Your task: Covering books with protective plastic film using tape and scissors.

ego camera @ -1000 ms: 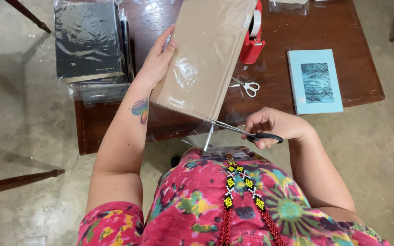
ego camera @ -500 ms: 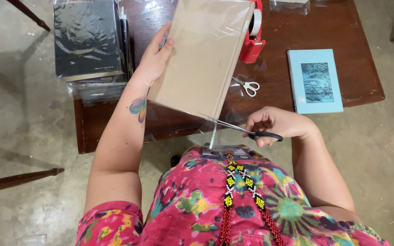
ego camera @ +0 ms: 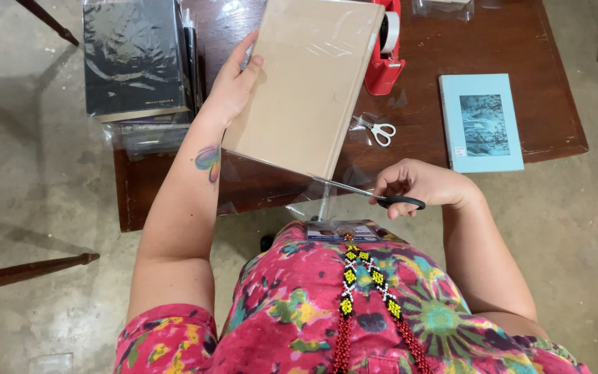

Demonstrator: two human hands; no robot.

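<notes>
My left hand (ego camera: 233,86) holds up a tan book (ego camera: 306,83) wrapped in clear plastic film, gripping its left edge above the table. My right hand (ego camera: 420,185) is closed on the black handles of a pair of scissors (ego camera: 372,194). The blades point left along the book's lower edge, where loose clear film (ego camera: 313,204) hangs down.
A dark wooden table (ego camera: 548,90) carries a stack of black books in plastic (ego camera: 136,59) at the left, a red tape dispenser (ego camera: 385,48), small white-handled scissors (ego camera: 378,130) and a light blue book (ego camera: 482,123) at the right. Concrete floor (ego camera: 36,194) surrounds it.
The tan book has shifted slightly left and up in my left hand. My right hand with the scissors has stayed at the book's lower edge.
</notes>
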